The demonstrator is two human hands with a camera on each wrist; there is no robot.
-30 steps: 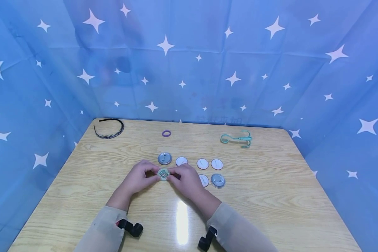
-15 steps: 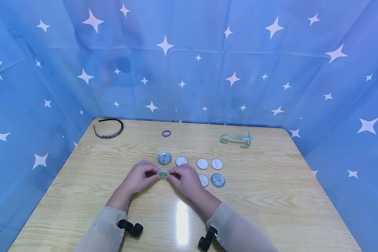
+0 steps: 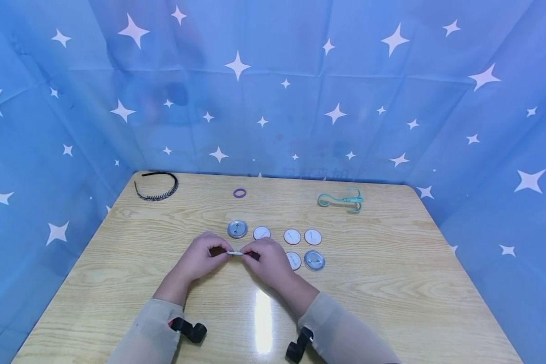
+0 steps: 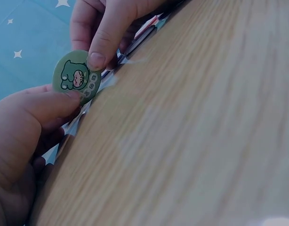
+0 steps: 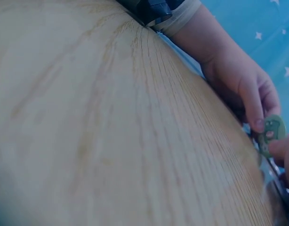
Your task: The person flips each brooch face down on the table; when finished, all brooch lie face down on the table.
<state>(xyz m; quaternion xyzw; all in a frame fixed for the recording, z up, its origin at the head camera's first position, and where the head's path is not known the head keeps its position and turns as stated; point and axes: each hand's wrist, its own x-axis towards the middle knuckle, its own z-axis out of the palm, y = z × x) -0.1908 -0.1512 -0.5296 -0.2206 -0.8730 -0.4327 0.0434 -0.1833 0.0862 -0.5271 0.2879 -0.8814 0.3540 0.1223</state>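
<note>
Both hands pinch a small round green button badge (image 3: 235, 253) between them, just above the table's middle. My left hand (image 3: 203, 257) grips its left rim with thumb and fingers, and my right hand (image 3: 269, 259) the right rim. From the head it shows nearly edge-on. In the left wrist view the badge (image 4: 69, 70) turns its printed face, a green cartoon figure with lettering, to the camera. Beyond the hands lie a silver-backed badge (image 3: 237, 229) and a white-backed badge (image 3: 261, 232). Right of my right hand is another white-backed badge (image 3: 293, 260), partly hidden by it.
Two more white-backed badges (image 3: 292, 236) and a silver-backed one (image 3: 314, 260) lie to the right. Along the back of the wooden table (image 3: 391, 283) are a black toothed headband (image 3: 156, 196), a purple ring (image 3: 239, 193) and a teal hooked piece (image 3: 346, 200). A starry blue curtain hangs behind.
The badge has tilted between my fingers: its printed face showed to the head camera, then narrowed, and now only a thin edge shows. Both hands have stayed almost in place.
</note>
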